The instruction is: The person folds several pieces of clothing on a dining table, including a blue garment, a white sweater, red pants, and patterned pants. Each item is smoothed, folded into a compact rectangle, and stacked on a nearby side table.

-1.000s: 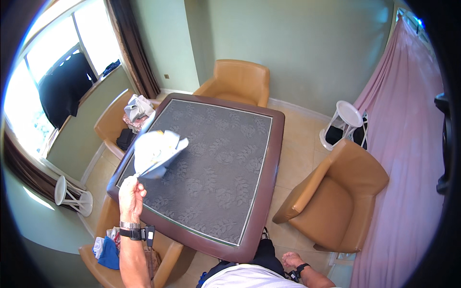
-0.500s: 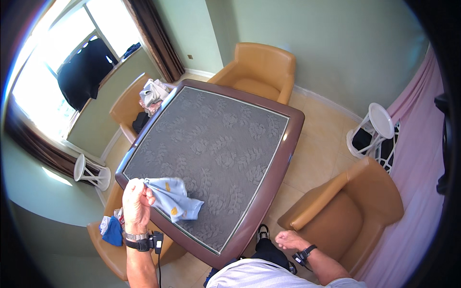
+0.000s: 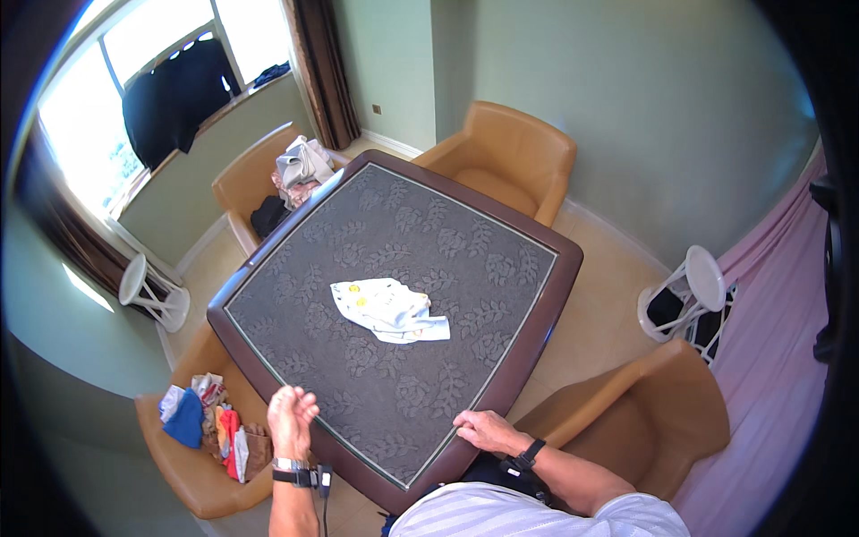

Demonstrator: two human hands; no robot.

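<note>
Square table (image 3: 501,385), grey leaf-pattern top; crumpled cloth (image 3: 387,310) at centre. Four tan chairs around. Left hand (image 3: 291,416) loosely curled, empty; right hand (image 3: 483,430) flat on table's edge.

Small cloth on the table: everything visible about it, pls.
The small white fabric garment with yellow spots lies crumpled and partly folded near the middle of the square dark-framed table with grey leaf-patterned top. It looks soft and thin, with a pale bluish edge trailing to the right. Only the tabletop touches it; both hands are apart from it, at the near edge.
</note>
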